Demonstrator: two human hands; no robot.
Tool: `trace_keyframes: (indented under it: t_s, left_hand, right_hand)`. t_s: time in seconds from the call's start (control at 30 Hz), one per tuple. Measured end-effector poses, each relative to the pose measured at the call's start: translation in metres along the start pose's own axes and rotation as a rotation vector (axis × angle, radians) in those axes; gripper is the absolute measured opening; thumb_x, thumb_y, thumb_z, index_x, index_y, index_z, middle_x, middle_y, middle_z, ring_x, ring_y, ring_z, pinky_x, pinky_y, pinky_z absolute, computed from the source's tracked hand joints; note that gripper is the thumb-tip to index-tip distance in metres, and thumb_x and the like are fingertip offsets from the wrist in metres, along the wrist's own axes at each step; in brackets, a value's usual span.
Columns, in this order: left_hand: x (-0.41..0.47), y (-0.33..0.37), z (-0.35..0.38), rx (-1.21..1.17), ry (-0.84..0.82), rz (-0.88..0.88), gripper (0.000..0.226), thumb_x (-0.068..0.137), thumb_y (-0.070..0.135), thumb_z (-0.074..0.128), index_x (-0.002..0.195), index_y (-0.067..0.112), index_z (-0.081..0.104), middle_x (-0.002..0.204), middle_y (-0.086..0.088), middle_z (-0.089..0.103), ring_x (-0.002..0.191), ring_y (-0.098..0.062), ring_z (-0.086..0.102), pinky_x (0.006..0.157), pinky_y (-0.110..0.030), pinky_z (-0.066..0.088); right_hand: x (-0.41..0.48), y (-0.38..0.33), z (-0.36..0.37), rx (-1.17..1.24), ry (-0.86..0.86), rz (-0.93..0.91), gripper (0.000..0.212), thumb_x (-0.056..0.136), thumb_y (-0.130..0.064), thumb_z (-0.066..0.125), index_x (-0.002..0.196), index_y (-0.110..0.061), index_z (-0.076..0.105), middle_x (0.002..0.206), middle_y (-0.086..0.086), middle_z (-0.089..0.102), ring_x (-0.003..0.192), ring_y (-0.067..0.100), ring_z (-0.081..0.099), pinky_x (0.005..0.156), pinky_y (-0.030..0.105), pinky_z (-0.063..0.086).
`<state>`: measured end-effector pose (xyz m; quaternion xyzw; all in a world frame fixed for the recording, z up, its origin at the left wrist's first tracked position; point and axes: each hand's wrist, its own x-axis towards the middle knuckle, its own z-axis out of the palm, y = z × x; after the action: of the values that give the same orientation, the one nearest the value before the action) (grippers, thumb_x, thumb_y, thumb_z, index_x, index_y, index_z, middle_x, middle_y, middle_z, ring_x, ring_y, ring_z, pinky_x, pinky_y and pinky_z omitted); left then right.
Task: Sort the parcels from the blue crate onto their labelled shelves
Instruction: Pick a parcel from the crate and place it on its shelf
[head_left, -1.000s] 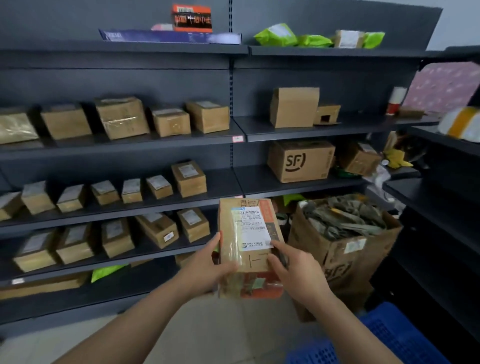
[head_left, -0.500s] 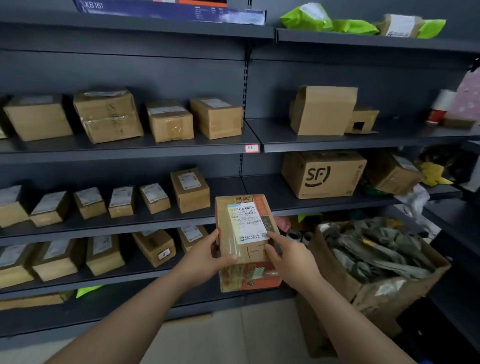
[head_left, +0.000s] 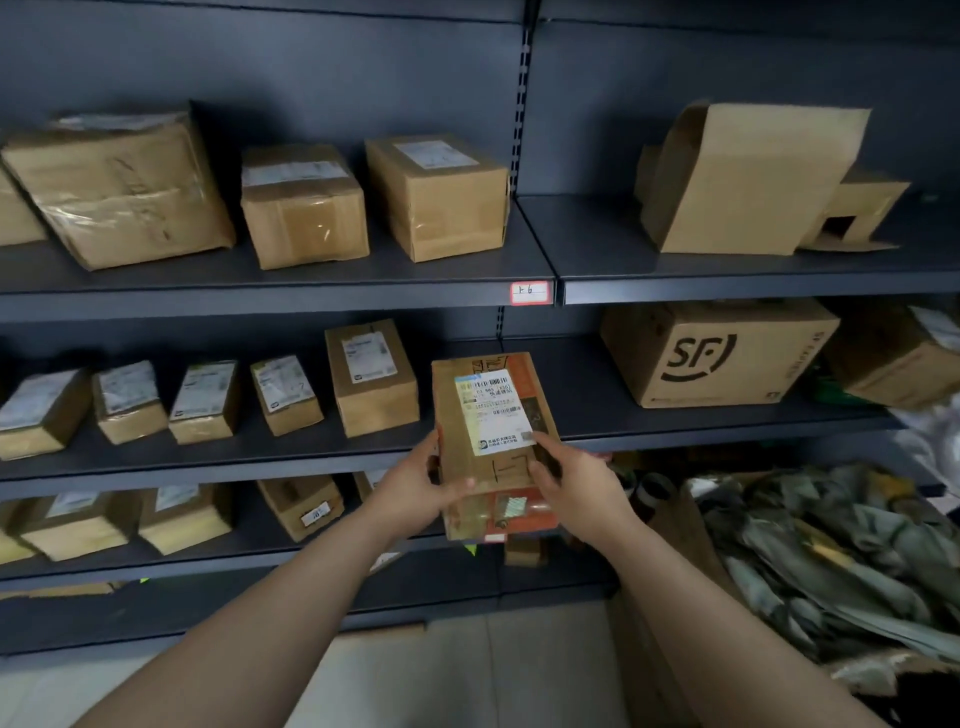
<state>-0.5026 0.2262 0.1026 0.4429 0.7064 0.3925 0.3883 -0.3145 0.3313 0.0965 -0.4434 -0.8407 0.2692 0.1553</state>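
Both hands were on 1 parcel (head_left: 483, 457). Left hand (head_left: 413, 491) gripped its left edge, thumb curled over the front face, fingers behind and out of sight. Right hand (head_left: 579, 486) gripped the right edge, thumb on the front by the lower corner of the white label (head_left: 493, 410), other fingers hidden behind.

Parcel was held upright in the air, label toward the camera, in front of the middle shelf (head_left: 587, 395). It sat just right of a row of 5 small boxes (head_left: 205, 400) and left of the SF box (head_left: 719, 353). Could not tell if its back touched the shelf. Lower part of the parcel showed orange print under clear tape.

Top shelf (head_left: 597, 244) carried 3 taped boxes (head_left: 304, 208) in the left bay. The right bay had an open carton (head_left: 748, 176) on its side, with a smaller cut box (head_left: 857, 208) touching it. A red-bordered tag (head_left: 530, 292) was stuck on that shelf's front edge, its handwriting too small to read for sure.

Lower shelf (head_left: 260, 564) held more labelled boxes (head_left: 182, 514), partly behind the left arm. To the right stood a big carton (head_left: 654, 654) full of grey-green bags (head_left: 831, 545). Pale floor (head_left: 467, 675) showed between the arms.
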Motion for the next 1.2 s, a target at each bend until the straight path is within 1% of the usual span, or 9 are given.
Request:
trace_keyframes:
  t_s: [0.13,0.27,0.37,0.5,0.57,0.7,0.83,1.0,1.2]
  left_hand:
    - [0.045,-0.006,-0.007,-0.041,-0.053,-0.021,0.074,0.079,0.023,0.076,0.139,0.038,0.034,0.114,0.026,0.053,0.114,-0.004,0.053,0.085,-0.011,0.043]
    - [0.079,-0.011,-0.015,-0.049,-0.067,-0.045,0.080,0.082,0.018,0.073,0.140,0.042,0.024,0.118,0.021,0.051,0.116,-0.008,0.051,0.103,-0.030,0.042]
    - [0.103,-0.018,-0.021,-0.022,-0.070,-0.077,0.083,0.084,0.018,0.071,0.149,0.032,0.020,0.128,0.015,0.045,0.120,-0.011,0.048,0.107,-0.036,0.039]
    - [0.128,-0.024,-0.025,-0.004,-0.054,-0.097,0.080,0.086,0.019,0.070,0.150,0.026,0.022,0.134,0.008,0.049,0.120,-0.013,0.050,0.102,-0.029,0.040]
    - [0.141,-0.027,-0.025,-0.033,-0.028,-0.102,0.077,0.086,0.015,0.069,0.149,0.022,0.024,0.129,0.009,0.048,0.117,-0.009,0.048,0.098,-0.025,0.039]
    - [0.163,-0.038,-0.020,-0.048,0.039,-0.097,0.073,0.085,0.015,0.069,0.147,0.021,0.029,0.127,0.008,0.051,0.122,-0.014,0.049,0.106,-0.038,0.041]
    - [0.182,-0.045,-0.011,0.010,0.160,-0.086,0.072,0.087,0.019,0.067,0.147,0.019,0.028,0.128,0.003,0.055,0.116,-0.015,0.054,0.099,-0.030,0.045]
    - [0.198,-0.049,-0.008,0.042,0.299,-0.109,0.064,0.087,0.022,0.067,0.143,0.015,0.037,0.130,-0.002,0.058,0.115,-0.020,0.057,0.098,-0.034,0.047]
    - [0.200,-0.041,-0.005,0.303,0.441,-0.160,0.039,0.089,0.032,0.063,0.122,0.013,0.058,0.111,-0.006,0.069,0.094,-0.022,0.065,0.079,-0.030,0.052]
  right_hand:
    - [0.043,0.013,0.016,0.032,-0.025,0.018,0.042,0.095,-0.039,0.043,0.137,-0.039,0.039,0.119,-0.006,0.059,0.102,0.014,0.057,0.083,0.036,0.052]
    - [0.077,0.025,0.031,0.072,-0.012,0.000,0.041,0.095,-0.034,0.045,0.136,-0.035,0.043,0.118,-0.003,0.060,0.103,0.013,0.057,0.084,0.035,0.052]
    - [0.103,0.031,0.040,0.069,-0.009,-0.012,0.040,0.096,-0.030,0.046,0.135,-0.031,0.046,0.113,0.000,0.060,0.098,0.016,0.058,0.078,0.032,0.051]
    - [0.136,0.036,0.044,0.062,-0.064,-0.028,0.040,0.097,-0.028,0.045,0.136,-0.030,0.045,0.115,0.004,0.058,0.096,0.020,0.057,0.078,0.032,0.050]
    - [0.154,0.041,0.047,0.069,-0.091,-0.042,0.040,0.097,-0.028,0.045,0.137,-0.031,0.045,0.116,0.006,0.058,0.099,0.022,0.057,0.082,0.036,0.051]
    - [0.188,0.049,0.053,0.054,-0.161,-0.062,0.042,0.098,-0.027,0.044,0.139,-0.033,0.041,0.117,0.010,0.056,0.099,0.021,0.056,0.086,0.032,0.048]
    - [0.214,0.051,0.054,0.025,-0.203,-0.099,0.044,0.100,-0.026,0.040,0.143,-0.030,0.035,0.126,0.014,0.050,0.108,0.024,0.052,0.092,0.031,0.044]
    - [0.239,0.050,0.056,0.005,-0.226,-0.142,0.044,0.101,-0.031,0.034,0.145,-0.032,0.030,0.132,0.012,0.044,0.105,0.020,0.051,0.085,0.026,0.041]
    - [0.244,0.042,0.055,-0.056,-0.161,-0.208,0.043,0.101,-0.029,0.033,0.144,-0.023,0.034,0.139,0.010,0.036,0.114,0.024,0.049,0.090,0.028,0.042]
